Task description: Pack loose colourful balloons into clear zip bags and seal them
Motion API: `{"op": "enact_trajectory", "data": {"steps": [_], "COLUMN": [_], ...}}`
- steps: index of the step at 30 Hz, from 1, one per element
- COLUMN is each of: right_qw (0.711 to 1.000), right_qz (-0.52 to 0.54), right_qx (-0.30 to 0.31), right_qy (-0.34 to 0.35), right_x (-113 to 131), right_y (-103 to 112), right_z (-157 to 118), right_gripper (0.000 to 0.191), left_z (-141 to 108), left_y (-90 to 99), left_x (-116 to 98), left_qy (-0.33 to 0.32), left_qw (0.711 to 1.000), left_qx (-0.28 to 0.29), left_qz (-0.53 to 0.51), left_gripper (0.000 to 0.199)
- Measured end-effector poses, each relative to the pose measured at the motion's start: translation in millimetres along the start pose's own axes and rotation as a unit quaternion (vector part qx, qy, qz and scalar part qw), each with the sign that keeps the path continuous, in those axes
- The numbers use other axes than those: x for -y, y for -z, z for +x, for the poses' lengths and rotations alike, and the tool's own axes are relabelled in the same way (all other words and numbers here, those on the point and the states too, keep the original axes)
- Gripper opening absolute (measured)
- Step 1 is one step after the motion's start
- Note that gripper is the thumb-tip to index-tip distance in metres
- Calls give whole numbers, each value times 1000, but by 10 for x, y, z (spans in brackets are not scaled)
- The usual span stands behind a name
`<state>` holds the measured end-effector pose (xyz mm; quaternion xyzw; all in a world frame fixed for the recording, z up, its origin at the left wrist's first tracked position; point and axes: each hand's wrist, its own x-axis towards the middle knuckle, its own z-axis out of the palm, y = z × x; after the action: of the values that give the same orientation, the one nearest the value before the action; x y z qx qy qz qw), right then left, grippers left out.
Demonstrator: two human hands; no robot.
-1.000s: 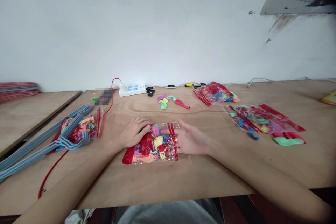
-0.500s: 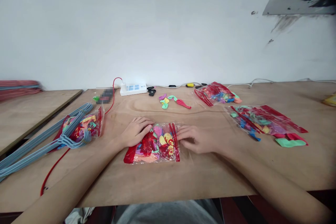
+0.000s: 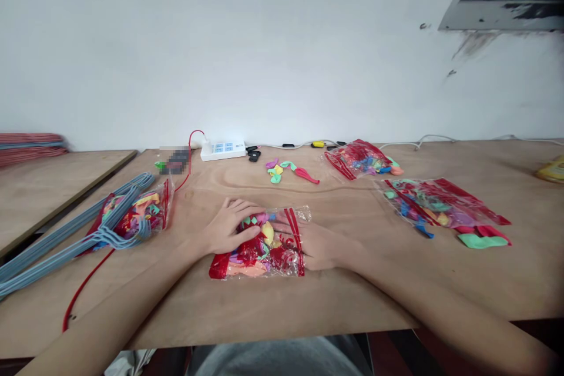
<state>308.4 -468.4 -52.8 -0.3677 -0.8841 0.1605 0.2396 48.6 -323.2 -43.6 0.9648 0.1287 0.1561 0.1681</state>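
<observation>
A clear and red plastic bag (image 3: 264, 255) of colourful balloons lies flat on the wooden table (image 3: 264, 311) in front of me. My left hand (image 3: 233, 226) rests on its upper left part, fingers spread over the plastic. The fingers of my right hand (image 3: 308, 241) are inside the bag's right end, seen through the clear film among the balloons; whether they grip any balloon is hard to tell.
Another balloon bag (image 3: 154, 211) lies at the left under blue-grey wire bundles (image 3: 126, 211). Two more bags (image 3: 359, 158) (image 3: 445, 202) are at the right. Loose balloons (image 3: 276, 174), a power strip (image 3: 222, 150) and a red cable (image 3: 86, 282) are also there.
My right hand has moved left, its fingers passing from the bag's right edge to inside it. The balloons in the bag have shifted, and my left hand's fingers have moved slightly to the right.
</observation>
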Motion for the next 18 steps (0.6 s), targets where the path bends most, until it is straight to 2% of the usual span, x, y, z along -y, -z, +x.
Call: {"op": "enact_trajectory", "data": {"steps": [4, 6, 9, 13, 15, 18], "right_qw": [1000, 1000, 999, 999, 999, 989], "right_qz": [-18, -20, -28, -31, -35, -62], "right_qx": [3, 3, 13, -3, -40, -132], "right_qy": [-6, 2, 19, 18, 7, -38], "right_x": [-108, -130, -107, -94, -164, -386], "right_y": [-53, -114, -173, -96, -23, 80], "right_z": [-22, -13, 19, 20, -25, -141], "right_gripper": [46, 41, 37, 42, 42, 45], "left_z": [-36, -59, -79, -73, -68, -71], "left_y": [-41, -103, -182, -189, -162, -114], "left_x": [-98, -122, -131, -103, -72, -13], "left_qy": [-34, -39, -40, -31, -23, -5], "left_qw": [999, 998, 998, 998, 998, 998], "left_qx": [20, 28, 36, 36, 39, 38], "left_qz": [22, 28, 30, 33, 37, 41], "left_gripper": [102, 118, 122, 117, 115, 114]}}
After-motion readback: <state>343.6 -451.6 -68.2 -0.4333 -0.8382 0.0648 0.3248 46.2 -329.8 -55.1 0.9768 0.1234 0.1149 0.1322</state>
